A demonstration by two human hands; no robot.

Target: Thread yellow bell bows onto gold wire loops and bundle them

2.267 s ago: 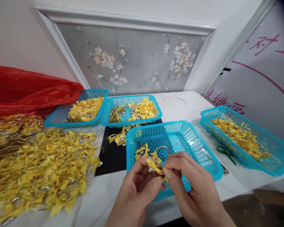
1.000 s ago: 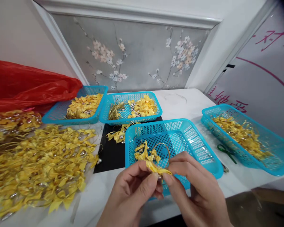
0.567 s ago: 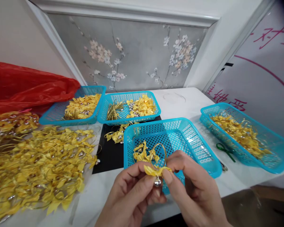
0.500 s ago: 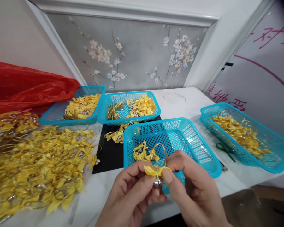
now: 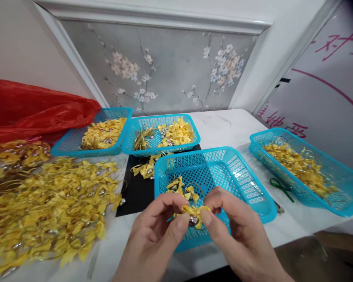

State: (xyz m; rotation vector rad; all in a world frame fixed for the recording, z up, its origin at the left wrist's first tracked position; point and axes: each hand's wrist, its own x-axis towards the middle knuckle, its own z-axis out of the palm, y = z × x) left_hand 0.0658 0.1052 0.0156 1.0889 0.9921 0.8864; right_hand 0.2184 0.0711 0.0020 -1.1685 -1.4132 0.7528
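Between my two hands is a yellow ribbon bow (image 5: 197,212) with a small silver bell (image 5: 193,220) at its middle. My left hand (image 5: 161,227) pinches the bow's left side between thumb and forefinger. On its right side, the thumb and forefinger of my right hand (image 5: 233,225) are closed on the ribbon. Both hands are over the near edge of a blue plastic basket (image 5: 238,172). A few yellow bows (image 5: 178,185) with bells and a gold loop lie inside that basket. My fingers hide part of the held bow.
A large heap of yellow bows (image 5: 55,203) covers the table's left side. Two blue baskets (image 5: 129,147) with bows stand at the back; another basket (image 5: 300,196) is at right. A red plastic bag (image 5: 38,111) lies back left. A green ribbon (image 5: 282,188) lies beside the right basket.
The bow has been turned: its gold loop no longer stands up above my fingers, and the bell now faces me. Both hands still pinch the ribbon.
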